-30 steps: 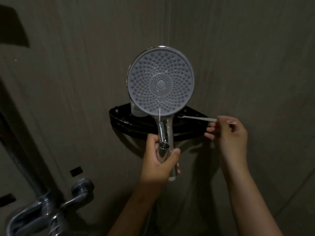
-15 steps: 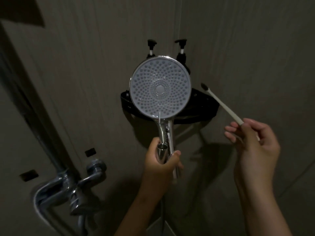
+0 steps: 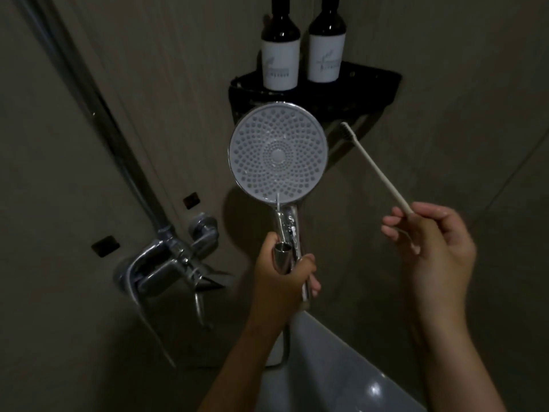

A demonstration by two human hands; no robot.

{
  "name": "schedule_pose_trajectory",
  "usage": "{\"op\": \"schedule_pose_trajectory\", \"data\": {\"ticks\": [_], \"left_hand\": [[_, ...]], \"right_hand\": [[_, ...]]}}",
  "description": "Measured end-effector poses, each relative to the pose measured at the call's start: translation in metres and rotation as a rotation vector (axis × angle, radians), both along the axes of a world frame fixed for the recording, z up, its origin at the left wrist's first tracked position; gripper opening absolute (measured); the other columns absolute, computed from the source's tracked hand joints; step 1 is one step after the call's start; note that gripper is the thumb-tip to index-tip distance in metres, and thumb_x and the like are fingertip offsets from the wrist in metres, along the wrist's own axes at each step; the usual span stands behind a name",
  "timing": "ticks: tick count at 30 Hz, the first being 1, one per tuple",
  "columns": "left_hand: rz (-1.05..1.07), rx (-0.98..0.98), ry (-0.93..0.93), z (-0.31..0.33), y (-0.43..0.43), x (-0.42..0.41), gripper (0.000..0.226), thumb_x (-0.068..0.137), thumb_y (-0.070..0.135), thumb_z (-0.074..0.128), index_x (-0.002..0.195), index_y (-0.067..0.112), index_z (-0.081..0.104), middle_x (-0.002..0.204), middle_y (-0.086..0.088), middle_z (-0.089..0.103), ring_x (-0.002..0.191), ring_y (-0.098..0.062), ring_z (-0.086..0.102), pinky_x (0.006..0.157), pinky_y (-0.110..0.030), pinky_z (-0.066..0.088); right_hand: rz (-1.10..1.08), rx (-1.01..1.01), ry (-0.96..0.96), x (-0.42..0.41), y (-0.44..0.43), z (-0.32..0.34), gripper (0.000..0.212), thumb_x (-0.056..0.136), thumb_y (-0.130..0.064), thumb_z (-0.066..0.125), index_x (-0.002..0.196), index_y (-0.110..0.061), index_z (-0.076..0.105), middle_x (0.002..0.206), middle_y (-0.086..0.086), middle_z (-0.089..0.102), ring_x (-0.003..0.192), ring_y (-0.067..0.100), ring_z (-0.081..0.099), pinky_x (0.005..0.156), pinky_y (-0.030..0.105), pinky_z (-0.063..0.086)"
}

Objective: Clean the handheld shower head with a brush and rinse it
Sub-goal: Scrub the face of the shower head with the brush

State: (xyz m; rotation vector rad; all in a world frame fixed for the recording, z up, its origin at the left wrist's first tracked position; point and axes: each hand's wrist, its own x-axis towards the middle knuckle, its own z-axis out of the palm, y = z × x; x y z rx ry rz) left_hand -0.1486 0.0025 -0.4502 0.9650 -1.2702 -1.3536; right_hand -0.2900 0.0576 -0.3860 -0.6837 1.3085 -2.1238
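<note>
My left hand [image 3: 282, 272] was wrapped round the chrome handle of the shower head [image 3: 278, 153], fingers and thumb curled firmly about its lower part. The head stood upright straight above that grip, its round nozzle face turned toward me. My right hand [image 3: 436, 242] pinched the bottom end of the brush [image 3: 375, 169] between thumb and fingertips, the remaining fingers loosely bent. From that pinch the thin pale handle slanted up and to the left, and its small bristle end sat just beside the right rim of the nozzle face, not touching it. My hands were apart, the right a little higher than the left. Further up from my left grip, beyond the shower head, a black corner shelf [image 3: 383, 84] hung on the wall, carrying a left bottle [image 3: 280, 55] and a right bottle [image 3: 326, 49], both dark with white labels, side by side. Out to the left of my left hand, about level with it, was the chrome mixer tap [image 3: 166, 269], with a riser pipe [image 3: 94, 114] climbing the wall above it. Under my left forearm showed the curved edge of a pale fixture [image 3: 341, 367]; I could not tell what it was.
</note>
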Motion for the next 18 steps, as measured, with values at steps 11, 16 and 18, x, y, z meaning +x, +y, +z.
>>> {"op": "schedule_pose_trajectory", "data": {"ticks": [11,16,18], "left_hand": [[-0.112,0.180,-0.087,-0.085,0.042,0.082,0.020,0.082,-0.010,0.058,0.086,0.005,0.045,0.054,-0.011,0.055,0.044,-0.020,0.054,0.045,-0.028,0.048],[-0.134,0.271,-0.200,-0.115,0.041,0.095,0.017,0.081,-0.004,0.061,0.088,0.006,0.050,0.052,-0.005,0.060,0.046,-0.019,0.058,0.048,-0.031,0.052],[-0.143,0.289,-0.254,-0.125,0.038,0.097,0.018,0.080,0.000,0.063,0.090,0.008,0.051,0.053,-0.005,0.062,0.047,-0.018,0.060,0.049,-0.031,0.052]], "right_hand": [[-0.022,0.167,-0.046,0.093,0.055,-0.078,0.023,0.093,0.003,0.043,0.084,-0.011,0.058,0.082,0.009,0.063,0.068,0.011,0.063,0.062,0.020,0.054],[0.009,0.223,-0.050,0.117,0.052,-0.115,0.027,0.091,0.004,0.043,0.082,-0.014,0.060,0.077,0.007,0.061,0.065,0.014,0.059,0.056,0.021,0.050],[0.012,0.253,-0.047,0.123,0.048,-0.129,0.028,0.091,0.005,0.043,0.083,-0.015,0.062,0.075,0.004,0.063,0.064,0.014,0.059,0.054,0.021,0.050]]}}
